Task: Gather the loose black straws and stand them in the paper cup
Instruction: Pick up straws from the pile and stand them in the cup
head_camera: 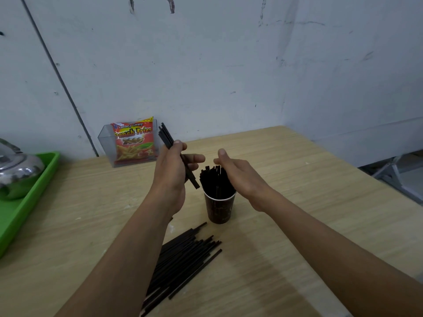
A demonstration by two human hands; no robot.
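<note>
The trouble spot from here is the paper cup point(219, 209). It looks light and narrow at the base, and it is crowded with standing straws point(212, 181). If the held bundle point(165, 135) goes in at its present slant, its ends could jam against those inside. That could tip the cup over or send a few straws skidding across the worktop point(297, 179).

The left hand point(171, 165) has its grip curled round that bundle near the middle. The lower ends hang just left of the cup's mouth and above it, and the upper ends point toward the wall. The bundle splays slightly at the top, so a slack hold might let one straw slide out.

The right hand point(238, 172) holds nothing. Its grip is spread and relaxed, cupped at the right side of the standing straws, though I cannot tell whether it touches them. I judge it is there to steady or part them. If it is not bracing them when the bundle goes in, nothing else is there to hold the cup.

Plenty is left to do. A fanned pile of loose straws point(183, 255) lies flat on the worktop on the person's side of the cup.

As for containers, the cup holds its straws upright and closely packed. A clear box point(105, 143) by the wall holds a red snack packet point(135, 143), standing upright. A green tray point(23, 211) at the left carries a shiny metal pot point(18, 168).
</note>
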